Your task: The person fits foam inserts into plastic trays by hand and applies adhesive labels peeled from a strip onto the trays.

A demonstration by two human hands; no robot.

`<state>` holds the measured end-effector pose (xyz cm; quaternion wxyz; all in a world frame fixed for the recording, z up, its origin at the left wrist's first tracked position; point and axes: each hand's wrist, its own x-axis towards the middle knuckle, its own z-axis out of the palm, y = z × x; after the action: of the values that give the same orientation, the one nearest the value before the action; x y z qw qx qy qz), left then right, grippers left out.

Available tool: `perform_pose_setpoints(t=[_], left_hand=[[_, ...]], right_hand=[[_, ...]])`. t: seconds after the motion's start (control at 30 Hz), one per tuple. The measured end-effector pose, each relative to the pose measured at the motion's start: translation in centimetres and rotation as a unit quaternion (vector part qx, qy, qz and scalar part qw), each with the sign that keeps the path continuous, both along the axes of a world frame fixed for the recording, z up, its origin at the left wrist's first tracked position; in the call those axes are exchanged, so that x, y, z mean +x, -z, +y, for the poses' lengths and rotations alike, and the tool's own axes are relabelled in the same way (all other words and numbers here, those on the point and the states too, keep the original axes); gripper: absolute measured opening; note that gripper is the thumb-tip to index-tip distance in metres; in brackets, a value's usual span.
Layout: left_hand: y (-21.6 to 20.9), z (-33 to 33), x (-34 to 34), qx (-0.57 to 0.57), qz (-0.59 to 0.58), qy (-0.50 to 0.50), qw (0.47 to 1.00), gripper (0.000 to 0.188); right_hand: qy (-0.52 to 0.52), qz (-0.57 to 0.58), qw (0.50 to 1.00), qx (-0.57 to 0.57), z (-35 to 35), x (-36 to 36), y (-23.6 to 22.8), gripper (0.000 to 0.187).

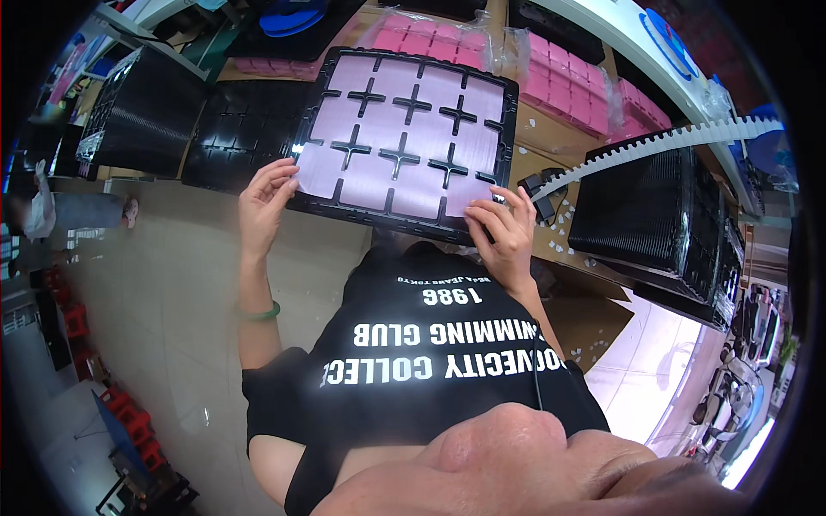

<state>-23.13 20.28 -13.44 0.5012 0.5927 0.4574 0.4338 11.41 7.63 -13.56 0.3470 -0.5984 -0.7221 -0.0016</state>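
Note:
A black plastic tray with lilac panels between its cross-shaped ribs lies tilted in front of me. At its near left corner, my left hand has thumb and fingers closed together on the edge. My right hand grips the near right corner with bent fingers, the fingertips on the lilac surface. Whether the fingers also pinch a thin film there I cannot make out. The tray's underside is hidden.
Stacked black trays stand at right, with another stack at left. Pink trays in clear wrap sit behind. A white toothed strip arches over the right stack. Small white scraps lie on the brown surface. Blue reels are farther back.

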Motion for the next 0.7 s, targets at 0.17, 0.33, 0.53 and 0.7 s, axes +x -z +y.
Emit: perform_pose_setpoints(t=[0.17,0.33,0.53,0.7], left_hand=[[0.6,0.2,-0.1,0.024,0.039,-0.028,0.999,0.018],[0.2,0.1,0.8,0.097,0.184,-0.063,0.976,0.016],[0.7,-0.3,1.2,0.13,0.245,-0.053,0.959,0.016],[0.4,-0.6,1.4,0.146,0.276,-0.042,0.949,0.016]], right_hand=[[-0.019,-0.009,0.999,-0.031,-0.1,0.2,0.6,0.014],[-0.032,-0.007,0.998,-0.047,-0.2,0.3,0.4,0.018],[-0.031,-0.003,0.999,-0.039,-0.1,0.1,0.1,0.014],[-0.024,0.001,0.999,-0.035,-0.5,-0.1,-0.1,0.013]])
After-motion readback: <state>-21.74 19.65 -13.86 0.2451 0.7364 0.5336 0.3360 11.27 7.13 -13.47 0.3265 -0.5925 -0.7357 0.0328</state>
